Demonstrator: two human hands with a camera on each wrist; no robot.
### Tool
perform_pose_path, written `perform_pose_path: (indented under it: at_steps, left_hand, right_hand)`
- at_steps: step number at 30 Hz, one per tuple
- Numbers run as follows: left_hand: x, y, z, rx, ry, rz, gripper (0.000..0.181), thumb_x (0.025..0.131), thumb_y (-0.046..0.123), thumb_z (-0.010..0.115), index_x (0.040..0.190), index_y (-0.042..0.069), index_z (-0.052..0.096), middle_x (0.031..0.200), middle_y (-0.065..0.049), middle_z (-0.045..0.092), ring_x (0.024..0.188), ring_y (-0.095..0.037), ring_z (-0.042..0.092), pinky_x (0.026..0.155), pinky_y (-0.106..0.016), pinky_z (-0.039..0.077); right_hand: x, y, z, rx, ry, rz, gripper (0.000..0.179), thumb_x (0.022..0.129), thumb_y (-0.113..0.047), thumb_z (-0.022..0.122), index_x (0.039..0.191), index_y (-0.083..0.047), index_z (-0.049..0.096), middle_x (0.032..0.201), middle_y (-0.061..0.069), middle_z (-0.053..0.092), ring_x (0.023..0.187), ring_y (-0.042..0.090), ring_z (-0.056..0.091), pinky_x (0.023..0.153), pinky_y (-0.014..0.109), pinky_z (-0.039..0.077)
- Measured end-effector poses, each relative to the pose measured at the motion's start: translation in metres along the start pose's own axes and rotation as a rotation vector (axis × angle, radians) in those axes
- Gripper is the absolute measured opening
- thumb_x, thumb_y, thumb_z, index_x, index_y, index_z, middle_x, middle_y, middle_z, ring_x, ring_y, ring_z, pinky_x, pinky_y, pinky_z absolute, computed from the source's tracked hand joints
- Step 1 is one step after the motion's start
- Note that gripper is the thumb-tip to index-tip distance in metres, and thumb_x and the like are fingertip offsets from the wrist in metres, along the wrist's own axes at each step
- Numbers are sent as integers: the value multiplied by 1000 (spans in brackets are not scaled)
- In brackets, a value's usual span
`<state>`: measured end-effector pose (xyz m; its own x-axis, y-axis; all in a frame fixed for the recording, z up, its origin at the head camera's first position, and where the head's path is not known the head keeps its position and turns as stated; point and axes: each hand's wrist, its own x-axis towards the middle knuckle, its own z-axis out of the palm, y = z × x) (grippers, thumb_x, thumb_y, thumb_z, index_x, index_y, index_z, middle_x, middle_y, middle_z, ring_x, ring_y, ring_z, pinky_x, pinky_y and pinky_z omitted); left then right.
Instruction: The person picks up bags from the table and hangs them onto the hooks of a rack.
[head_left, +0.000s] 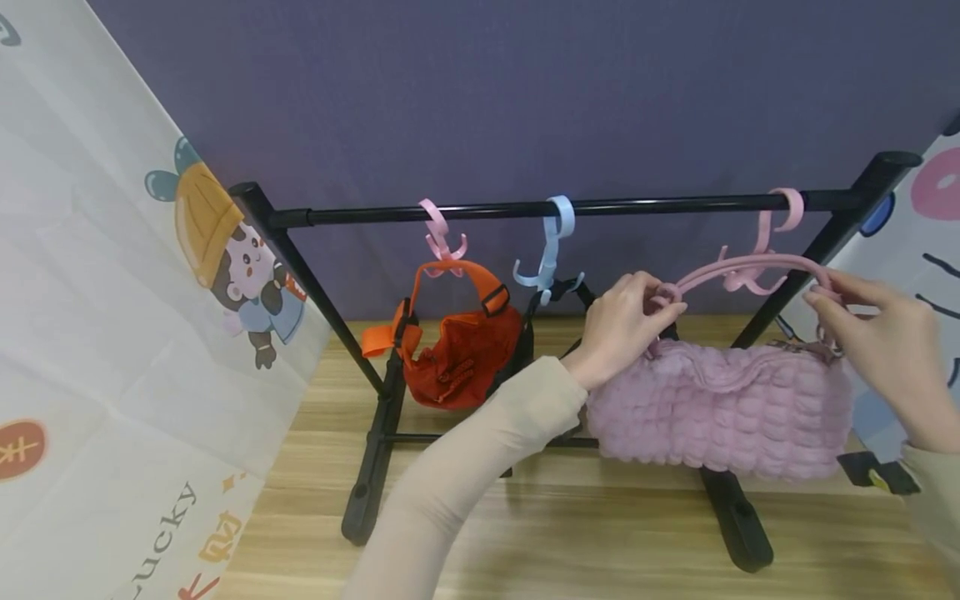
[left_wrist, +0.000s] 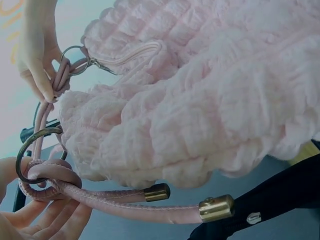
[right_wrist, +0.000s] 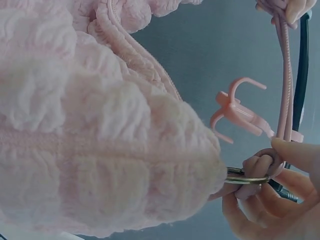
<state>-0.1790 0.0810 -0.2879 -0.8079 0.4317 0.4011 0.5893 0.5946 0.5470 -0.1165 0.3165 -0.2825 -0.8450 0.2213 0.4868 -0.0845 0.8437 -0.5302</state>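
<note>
A pink puffy quilted handbag (head_left: 720, 408) hangs in the air from its strap (head_left: 750, 262), held up by both hands. My left hand (head_left: 618, 321) pinches the strap's left end, near a knot and a metal ring (left_wrist: 25, 155). The right hand (head_left: 888, 342) grips the other end; in the right wrist view its fingers close around the knot (right_wrist: 257, 170). Behind the strap, a pink hook (head_left: 763, 233) hangs on the black rail (head_left: 660, 205). Whether strap and hook touch, I cannot tell. Gold-tipped cord ends (left_wrist: 216, 208) dangle below the left hand.
On the rail's left, an orange bag (head_left: 457, 358) hangs from another pink hook (head_left: 442, 233). A blue hook (head_left: 551, 250) at mid-rail carries a black strap, partly hidden by my left hand. The rack's black feet (head_left: 367, 483) stand on a wood-grain surface (head_left: 600, 533).
</note>
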Motion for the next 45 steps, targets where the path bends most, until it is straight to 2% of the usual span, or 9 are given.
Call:
perform_pose_path:
  at_steps: [6,12,14,16,19,28,31,35,45]
  left_hand:
    - [8,-1,5,-26,-5,-53,29,85,40,55,100,15,56,87,8,54,75,2,52,63,-12,38]
    - [14,-2,9,-19,-7,-66,29,85,40,55,99,15,56,87,9,54,75,1,52,65,-13,39]
    - [15,-3,10,-16,-11,-67,29,85,40,55,100,15,56,87,9,54,75,1,52,65,-13,39]
    - [16,-4,12,-10,-12,-67,29,85,40,55,100,15,56,87,9,55,75,1,52,64,-13,39]
    - [17,-6,14,-5,-11,-64,29,85,40,56,100,15,56,87,9,55,75,1,52,64,-13,39]
    - [18,-8,17,15,-14,-65,29,84,40,56,98,15,57,86,8,55,73,0,52,60,-14,38]
    - [18,-9,19,27,-20,-70,29,84,40,57,99,15,57,85,8,55,72,0,52,59,-13,38]
    - [17,-10,20,22,-35,-76,30,84,40,57,100,15,57,85,8,54,70,0,51,59,-13,37]
    - [14,-13,24,-2,-47,-66,30,84,40,56,99,14,57,84,7,54,69,-1,50,58,-12,36]
  right_hand:
    - [6,2,1,-14,-32,5,42,89,-19,52,119,10,49,92,30,52,62,-22,26,52,-4,24]
    - [10,5,3,-19,-56,29,43,89,-20,52,120,10,47,95,33,51,60,-24,24,46,0,26]
    - [11,6,5,-18,-54,26,43,89,-18,52,119,11,47,94,34,51,64,-11,44,45,1,26]
    - [11,7,6,-22,-53,26,42,89,-18,52,119,12,48,94,35,51,74,13,55,47,0,25]
    - [11,8,8,-19,-56,30,42,89,-17,52,118,12,47,95,36,51,86,48,46,49,-1,22]
    - [13,14,12,-37,-78,86,45,89,-24,50,119,11,48,94,34,53,82,38,49,49,4,25]
    - [13,13,12,-34,-100,84,46,90,-25,49,119,11,48,95,34,53,72,12,48,47,5,26]
    - [12,15,13,-29,-116,71,45,90,-24,49,118,11,48,92,32,53,57,-13,30,43,9,31]
    - [8,17,14,-15,-135,72,44,91,-23,48,119,11,48,89,30,53,56,-9,32,39,16,34]
